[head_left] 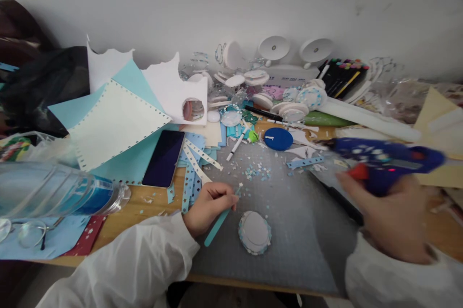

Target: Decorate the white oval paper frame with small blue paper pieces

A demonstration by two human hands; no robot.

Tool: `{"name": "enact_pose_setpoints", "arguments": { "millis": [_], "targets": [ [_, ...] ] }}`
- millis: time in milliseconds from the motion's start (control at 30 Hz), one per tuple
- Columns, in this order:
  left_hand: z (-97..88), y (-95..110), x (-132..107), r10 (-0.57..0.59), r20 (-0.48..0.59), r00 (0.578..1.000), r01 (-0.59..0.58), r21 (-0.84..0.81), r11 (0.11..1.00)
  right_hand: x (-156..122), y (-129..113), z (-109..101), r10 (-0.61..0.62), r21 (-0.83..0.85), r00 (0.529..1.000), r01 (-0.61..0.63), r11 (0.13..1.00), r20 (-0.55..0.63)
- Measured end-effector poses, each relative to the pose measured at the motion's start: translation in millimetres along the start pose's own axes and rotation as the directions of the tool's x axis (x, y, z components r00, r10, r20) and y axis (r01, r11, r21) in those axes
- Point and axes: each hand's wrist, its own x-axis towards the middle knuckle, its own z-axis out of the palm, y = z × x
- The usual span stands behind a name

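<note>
My left hand (208,205) is closed on a teal strip of paper (219,224) that slants down over the grey cutting mat (289,231). Just right of it lies a round white disc with a patterned blue scalloped rim (254,232). My right hand (387,218) grips a blue hot glue gun (383,161) with a red trigger, its nozzle pointing left above the mat; the hand and the gun are smeared by motion. Both arms wear white sleeves.
A dark phone (164,158) lies left of the mat on blue and cream paper sheets (115,122). A clear plastic jar (54,192) and glasses (25,233) sit at the left edge. Paper scraps, a blue disc (278,139), pens and white round pieces crowd the back.
</note>
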Motion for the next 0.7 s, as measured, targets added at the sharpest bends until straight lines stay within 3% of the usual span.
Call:
{"name": "enact_pose_setpoints", "arguments": {
  "millis": [33, 100, 233, 567, 700],
  "targets": [
    [-0.3, 0.0, 0.0, 0.005, 0.001, 1.000, -0.005, 0.011, 1.000, -6.2, -6.9, 12.7, 0.064, 0.017, 0.996, -0.066, 0.998, 0.064],
    [-0.8, 0.5, 0.0, 0.005, 0.000, 1.000, -0.005, 0.028, 1.000, -20.8, -15.1, 33.4, 0.054, 0.085, 0.984, -0.069, 0.994, 0.168],
    [-0.2, 3.1, -0.9, -0.015, 0.003, 1.000, 0.015, 0.052, 0.999, -42.8, -10.7, 49.4, -0.118, 0.116, 0.936, 0.084, 0.990, 0.331],
    [0.9, 6.7, -2.3, -0.057, 0.044, 0.997, 0.053, 0.097, 0.994, -46.2, -3.0, 48.5, -0.288, 0.110, 0.860, 0.267, 0.958, 0.422],
    [2.5, 8.2, -2.2, -0.059, 0.050, 0.997, 0.054, 0.099, 0.994, -48.5, -4.7, 49.4, -0.309, 0.113, 0.861, 0.288, 0.951, 0.404]
  ]
}}
